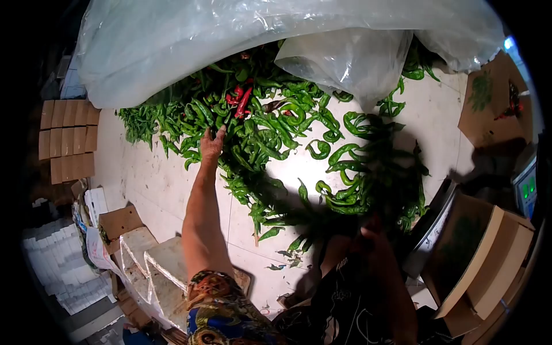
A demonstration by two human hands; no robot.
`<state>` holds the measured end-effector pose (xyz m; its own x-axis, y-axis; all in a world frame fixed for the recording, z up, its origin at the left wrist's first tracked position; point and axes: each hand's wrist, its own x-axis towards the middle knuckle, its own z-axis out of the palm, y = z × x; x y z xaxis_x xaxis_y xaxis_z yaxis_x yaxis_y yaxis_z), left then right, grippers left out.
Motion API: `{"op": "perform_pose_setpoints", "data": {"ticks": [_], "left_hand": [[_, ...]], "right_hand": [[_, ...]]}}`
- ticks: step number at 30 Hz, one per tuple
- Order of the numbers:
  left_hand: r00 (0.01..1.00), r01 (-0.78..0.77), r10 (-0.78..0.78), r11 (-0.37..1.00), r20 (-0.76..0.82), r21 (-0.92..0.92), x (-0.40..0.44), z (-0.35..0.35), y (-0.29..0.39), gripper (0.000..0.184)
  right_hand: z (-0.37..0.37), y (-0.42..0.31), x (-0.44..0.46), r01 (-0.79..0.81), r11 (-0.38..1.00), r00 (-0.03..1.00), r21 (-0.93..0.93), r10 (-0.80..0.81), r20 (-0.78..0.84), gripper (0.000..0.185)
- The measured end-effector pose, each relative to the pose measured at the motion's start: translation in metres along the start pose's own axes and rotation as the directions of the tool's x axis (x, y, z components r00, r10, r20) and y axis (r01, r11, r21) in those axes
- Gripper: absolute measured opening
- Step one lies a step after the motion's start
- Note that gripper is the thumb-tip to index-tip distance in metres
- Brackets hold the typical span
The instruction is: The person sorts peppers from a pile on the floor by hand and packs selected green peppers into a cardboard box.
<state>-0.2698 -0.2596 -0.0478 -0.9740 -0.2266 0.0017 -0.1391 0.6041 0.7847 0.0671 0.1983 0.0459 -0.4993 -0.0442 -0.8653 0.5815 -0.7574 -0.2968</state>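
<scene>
Long green peppers [276, 129] lie in a wide, loose heap across the pale floor. A few red peppers [242, 103] sit among them near the heap's middle. My left hand [212, 144] reaches out to the near-left edge of the heap, fingers apart and touching or just over the peppers, with nothing seen in its grip. My right hand [372, 230] is low and close to my body, in deep shadow beside the nearer green peppers [348, 195]; its fingers do not show clearly.
Clear plastic sheeting [259, 26] covers the far side of the heap. An open cardboard box [483, 259] stands at right, near a display with green digits [527, 188]. Another carton [497, 103] holds something red. Stacked cartons [68, 135] and a worn white foam box [164, 264] are at left.
</scene>
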Motion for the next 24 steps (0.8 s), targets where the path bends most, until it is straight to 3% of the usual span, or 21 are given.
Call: {"op": "perform_pose_setpoints", "data": {"ticks": [2, 3, 5, 7, 9, 10, 11, 12, 13, 14, 15, 16, 17, 19, 20, 21, 23, 24], "left_hand": [[0.993, 0.06, -0.051, 0.995, 0.108, -0.082, -0.002, 0.022, 0.009, 0.075], [0.982, -0.083, 0.132, 0.945, -0.137, 0.316, -0.017, 0.047, -0.001, 0.076], [0.992, -0.128, 0.126, 0.971, 0.022, 0.204, -0.046, 0.046, 0.044, 0.078], [0.884, -0.384, 0.227, 0.851, 0.409, 0.358, -0.068, 0.037, 0.055, 0.078], [0.778, -0.481, 0.261, 0.832, 0.571, 0.276, -0.102, 0.022, 0.111, 0.067], [0.84, -0.223, 0.128, 0.967, 0.528, 0.121, -0.098, 0.016, 0.12, 0.065], [0.86, 0.059, -0.025, 0.997, 0.51, -0.051, -0.092, 0.012, 0.121, 0.063], [0.923, 0.113, -0.055, 0.985, 0.38, -0.132, -0.069, 0.012, 0.113, 0.057], [0.969, 0.11, -0.089, 0.99, 0.229, -0.083, -0.045, 0.012, 0.09, 0.058], [0.996, -0.031, 0.017, 0.987, 0.088, 0.155, -0.025, 0.011, 0.076, 0.062], [0.966, -0.203, 0.254, 0.858, -0.046, 0.473, -0.007, 0.014, 0.064, 0.071], [0.979, -0.149, 0.195, 0.887, -0.062, 0.437, 0.008, 0.017, 0.057, 0.076], [1.0, -0.003, 0.007, 0.937, -0.01, 0.348, 0.031, 0.026, 0.017, 0.082], [0.989, 0.145, -0.14, 0.956, -0.038, 0.256, 0.015, 0.058, 0.045, 0.082], [0.995, -0.044, 0.039, 0.998, 0.095, 0.048, 0.027, 0.081, 0.003, 0.081], [0.993, -0.058, 0.065, 0.995, 0.097, -0.076, 0.014, 0.099, 0.013, 0.079], [0.963, -0.212, 0.201, 0.977, 0.179, 0.041, -0.031, 0.101, 0.071, 0.063], [0.947, -0.224, 0.229, 0.973, 0.224, -0.047, -0.055, 0.103, 0.095, 0.057]], "right_hand": [[-0.014, 0.005, -0.002, -0.021, 0.999, 0.999, -0.036, 0.02, -0.029, 0.03], [-0.016, 0.007, -0.004, -0.038, 0.999, 0.999, -0.021, 0.037, -0.034, 0.028], [-0.034, 0.018, -0.005, -0.059, 0.994, 0.994, -0.097, 0.05, -0.093, 0.024], [-0.056, 0.036, 0.009, -0.062, 0.979, 0.989, -0.194, 0.035, -0.141, 0.02], [-0.04, 0.034, 0.002, -0.066, 0.985, 0.995, -0.161, 0.054, -0.083, 0.017], [-0.035, 0.034, 0.001, -0.076, 0.987, 0.996, -0.138, 0.07, -0.048, 0.018], [-0.03, 0.033, 0.001, -0.088, 0.989, 0.996, -0.116, 0.087, -0.013, 0.018], [-0.033, 0.034, 0.003, -0.104, 0.987, 0.995, -0.124, 0.104, -0.004, 0.021], [-0.034, 0.033, 0.006, -0.115, 0.984, 0.993, -0.133, 0.118, 0.009, 0.024], [-0.031, 0.03, 0.006, -0.11, 0.985, 0.994, -0.133, 0.111, -0.005, 0.021], [-0.024, 0.025, 0.003, -0.104, 0.986, 0.995, -0.131, 0.101, -0.025, 0.018], [-0.018, 0.02, -0.002, -0.097, 0.987, 0.995, -0.128, 0.091, -0.047, 0.016], [-0.013, 0.014, -0.006, -0.095, 0.991, 0.995, -0.098, 0.091, -0.047, 0.015], [-0.003, 0.007, -0.012, -0.098, 0.995, 0.995, -0.036, 0.097, -0.036, 0.013], [-0.011, 0.01, -0.007, -0.125, 0.99, 0.992, -0.06, 0.124, -0.026, 0.017], [-0.025, 0.015, 0.0, -0.152, 0.985, 0.988, -0.083, 0.151, -0.018, 0.022], [-0.032, 0.019, 0.005, -0.17, 0.981, 0.985, -0.093, 0.168, -0.026, 0.027], [-0.026, 0.017, 0.004, -0.162, 0.983, 0.986, -0.083, 0.159, -0.045, 0.027]]}}
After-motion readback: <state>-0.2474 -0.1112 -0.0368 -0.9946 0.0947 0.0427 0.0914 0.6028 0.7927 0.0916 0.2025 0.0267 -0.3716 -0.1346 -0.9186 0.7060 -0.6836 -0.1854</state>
